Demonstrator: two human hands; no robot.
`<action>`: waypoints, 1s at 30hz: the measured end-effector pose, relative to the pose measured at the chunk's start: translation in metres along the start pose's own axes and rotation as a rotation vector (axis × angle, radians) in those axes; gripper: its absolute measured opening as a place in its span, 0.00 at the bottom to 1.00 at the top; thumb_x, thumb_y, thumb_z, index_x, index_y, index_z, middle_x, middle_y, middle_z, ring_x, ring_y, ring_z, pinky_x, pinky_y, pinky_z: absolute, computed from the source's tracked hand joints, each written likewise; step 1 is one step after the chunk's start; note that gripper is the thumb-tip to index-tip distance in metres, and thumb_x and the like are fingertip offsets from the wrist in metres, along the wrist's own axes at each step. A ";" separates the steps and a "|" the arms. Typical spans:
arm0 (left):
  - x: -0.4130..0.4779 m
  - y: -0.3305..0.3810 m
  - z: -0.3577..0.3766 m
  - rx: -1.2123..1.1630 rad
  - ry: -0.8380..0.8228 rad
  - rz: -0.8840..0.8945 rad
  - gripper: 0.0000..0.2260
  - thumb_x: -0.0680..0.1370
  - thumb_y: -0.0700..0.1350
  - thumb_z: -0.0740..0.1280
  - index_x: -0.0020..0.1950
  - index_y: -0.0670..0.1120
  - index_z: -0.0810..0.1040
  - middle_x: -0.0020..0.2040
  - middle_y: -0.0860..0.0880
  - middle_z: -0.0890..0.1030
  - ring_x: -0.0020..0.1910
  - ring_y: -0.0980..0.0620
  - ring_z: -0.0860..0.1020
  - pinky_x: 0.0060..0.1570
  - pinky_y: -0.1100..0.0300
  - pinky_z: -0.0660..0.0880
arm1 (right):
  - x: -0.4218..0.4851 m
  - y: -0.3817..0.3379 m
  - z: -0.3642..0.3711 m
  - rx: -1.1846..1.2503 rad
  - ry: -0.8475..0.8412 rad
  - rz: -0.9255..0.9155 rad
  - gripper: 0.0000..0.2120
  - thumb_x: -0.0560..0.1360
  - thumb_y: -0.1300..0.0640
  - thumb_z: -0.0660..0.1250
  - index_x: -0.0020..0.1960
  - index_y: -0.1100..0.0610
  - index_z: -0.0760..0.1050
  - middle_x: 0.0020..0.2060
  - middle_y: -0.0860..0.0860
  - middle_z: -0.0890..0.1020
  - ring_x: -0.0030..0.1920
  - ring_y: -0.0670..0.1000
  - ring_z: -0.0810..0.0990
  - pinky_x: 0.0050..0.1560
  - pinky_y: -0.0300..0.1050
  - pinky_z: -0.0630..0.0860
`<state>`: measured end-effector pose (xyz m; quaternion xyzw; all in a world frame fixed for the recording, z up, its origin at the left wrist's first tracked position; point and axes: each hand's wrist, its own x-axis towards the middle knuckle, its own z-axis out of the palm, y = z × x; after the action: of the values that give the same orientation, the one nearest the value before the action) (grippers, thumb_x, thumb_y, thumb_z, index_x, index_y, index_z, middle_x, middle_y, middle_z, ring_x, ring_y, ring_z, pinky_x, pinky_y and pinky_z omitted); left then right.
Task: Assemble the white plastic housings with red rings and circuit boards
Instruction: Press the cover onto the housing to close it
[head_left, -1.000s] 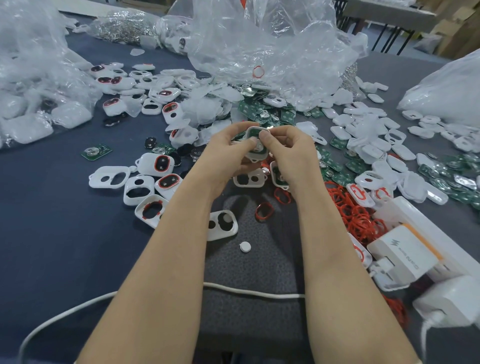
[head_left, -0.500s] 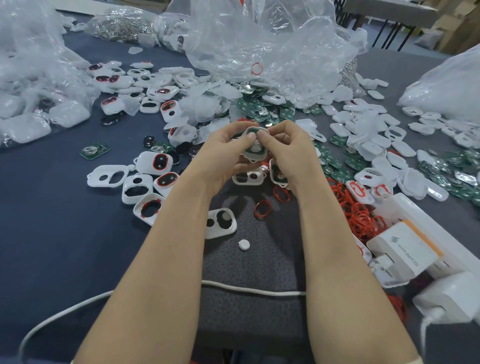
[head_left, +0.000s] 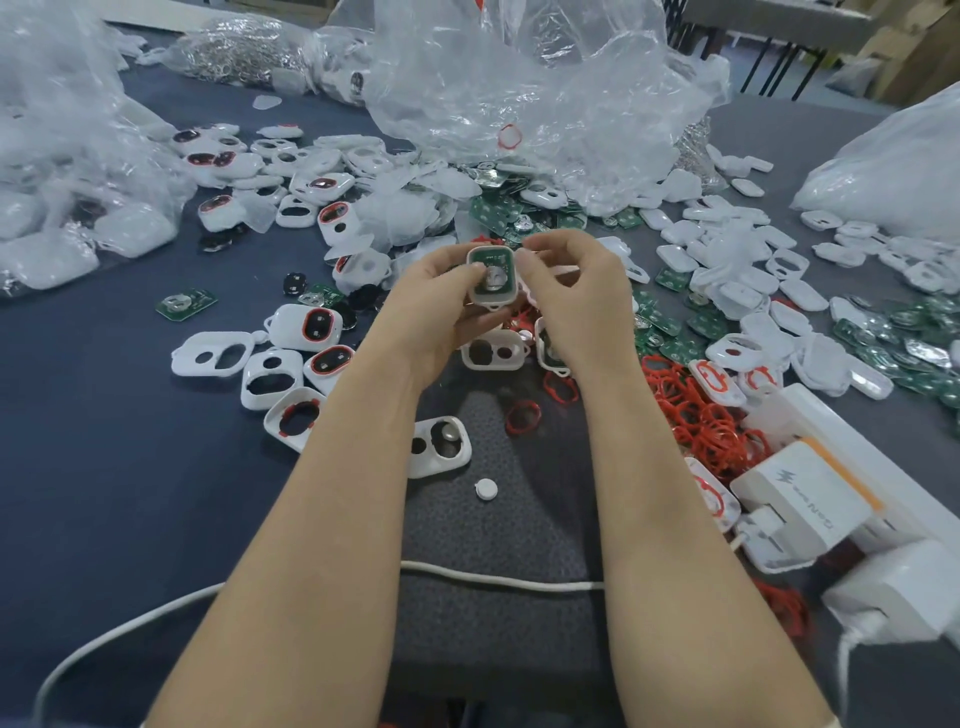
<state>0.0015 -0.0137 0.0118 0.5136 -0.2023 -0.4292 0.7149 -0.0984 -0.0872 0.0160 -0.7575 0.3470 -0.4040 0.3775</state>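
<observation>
My left hand (head_left: 441, 306) grips a white plastic housing (head_left: 492, 278) with a green circuit board seated inside it, held above the table's middle. My right hand (head_left: 576, 296) is just to its right, fingers curled at the housing's right edge, and a thin white piece shows between its fingers. Loose red rings (head_left: 696, 410) lie in a heap at the right. Open white housings (head_left: 270, 379), some with red rings fitted, lie at the left. Green circuit boards (head_left: 498, 213) are piled behind my hands.
Clear plastic bags (head_left: 524, 93) of parts stand at the back and left. White chargers and a power strip (head_left: 810, 499) sit at the right front. A white cable (head_left: 498, 579) crosses the grey mat near me. More boards and white covers (head_left: 737, 249) spread at the right.
My thumbs have come off the board, so the housing's inside now shows fully. My right hand has shifted slightly to the right of the housing.
</observation>
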 end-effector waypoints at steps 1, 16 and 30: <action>0.000 0.000 0.000 -0.014 0.011 -0.002 0.08 0.82 0.36 0.58 0.55 0.42 0.76 0.45 0.44 0.81 0.35 0.54 0.82 0.34 0.63 0.80 | -0.001 -0.001 0.001 -0.050 -0.009 -0.049 0.04 0.75 0.56 0.70 0.48 0.54 0.79 0.42 0.48 0.80 0.40 0.46 0.75 0.48 0.43 0.75; 0.003 0.001 0.002 0.001 0.050 -0.026 0.12 0.83 0.38 0.54 0.60 0.43 0.76 0.48 0.43 0.80 0.38 0.51 0.80 0.33 0.61 0.80 | -0.005 0.000 0.010 -0.260 -0.094 -0.139 0.09 0.72 0.57 0.72 0.51 0.56 0.79 0.50 0.52 0.73 0.42 0.48 0.70 0.46 0.37 0.67; 0.003 -0.001 -0.002 0.037 0.016 0.049 0.09 0.81 0.35 0.59 0.56 0.45 0.76 0.45 0.45 0.81 0.41 0.51 0.80 0.37 0.63 0.80 | -0.004 0.005 0.010 -0.134 -0.101 -0.111 0.06 0.72 0.55 0.73 0.49 0.52 0.79 0.48 0.52 0.76 0.35 0.37 0.66 0.42 0.32 0.66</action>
<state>0.0038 -0.0151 0.0098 0.5253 -0.2169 -0.4037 0.7170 -0.0919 -0.0833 0.0069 -0.8185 0.3114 -0.3614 0.3200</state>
